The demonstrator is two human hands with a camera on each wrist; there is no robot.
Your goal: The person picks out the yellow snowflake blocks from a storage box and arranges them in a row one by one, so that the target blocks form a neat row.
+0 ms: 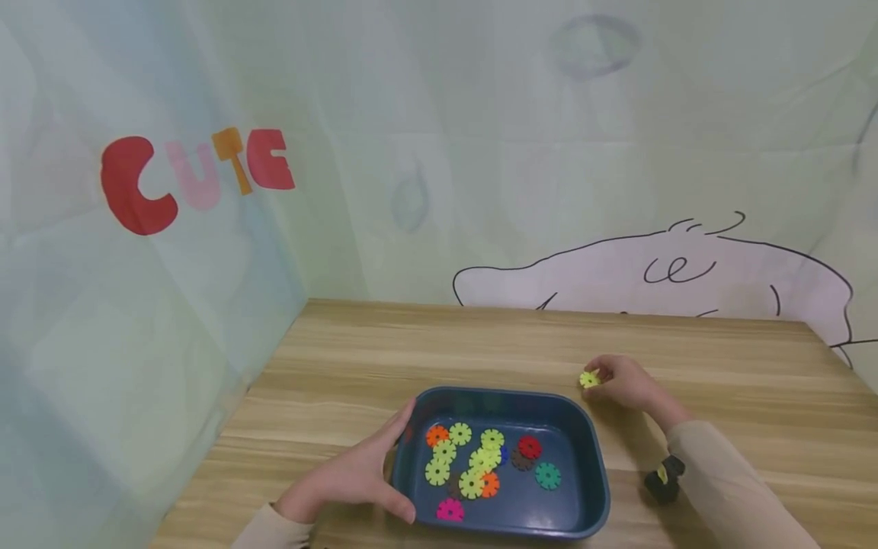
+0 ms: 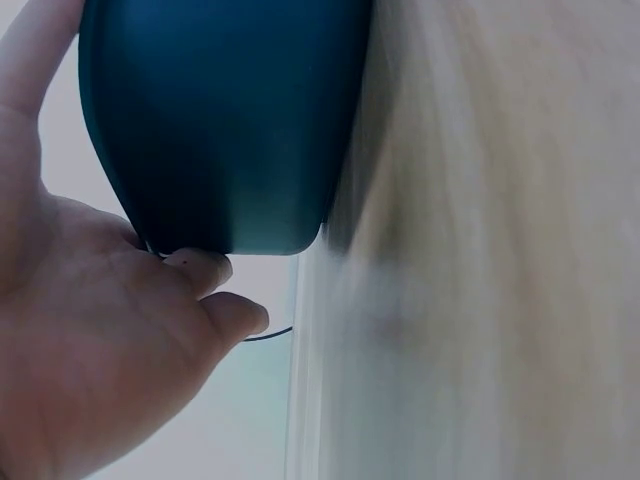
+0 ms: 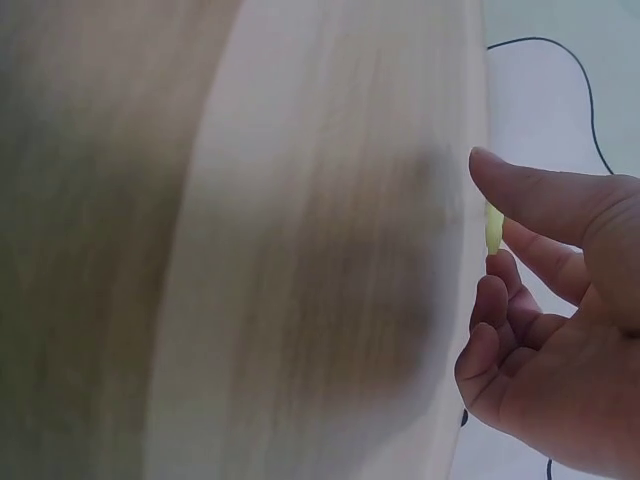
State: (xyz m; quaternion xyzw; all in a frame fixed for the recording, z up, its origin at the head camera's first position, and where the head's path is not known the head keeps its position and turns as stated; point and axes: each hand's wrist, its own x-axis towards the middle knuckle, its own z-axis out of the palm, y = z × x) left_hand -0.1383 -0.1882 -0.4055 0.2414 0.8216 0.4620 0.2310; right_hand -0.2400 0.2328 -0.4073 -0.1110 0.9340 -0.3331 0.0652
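Note:
My left hand [image 1: 353, 471] grips the left end of a dark blue tray [image 1: 600, 488], thumb by the near corner and a finger along the left rim. In the left wrist view, that hand [image 2: 110, 310] touches the edge of the tray [image 2: 230, 120]. Beyond the tray's far right corner, my right hand [image 1: 623, 381] pinches a yellow-green notched disc [image 1: 588, 379] above the table. The right wrist view shows only a sliver of the disc [image 3: 494, 228] between thumb and finger. Several similar discs lie in the tray, including a red one [image 1: 530, 446] and a green one [image 1: 548, 476].
The tray stands on a wood-grain table [image 1: 357, 343]. A black strap-like object [image 1: 664, 480] sits beside my right sleeve [image 1: 727, 473]. A printed cloth [image 1: 384, 152] hangs along the table's left and far edges.

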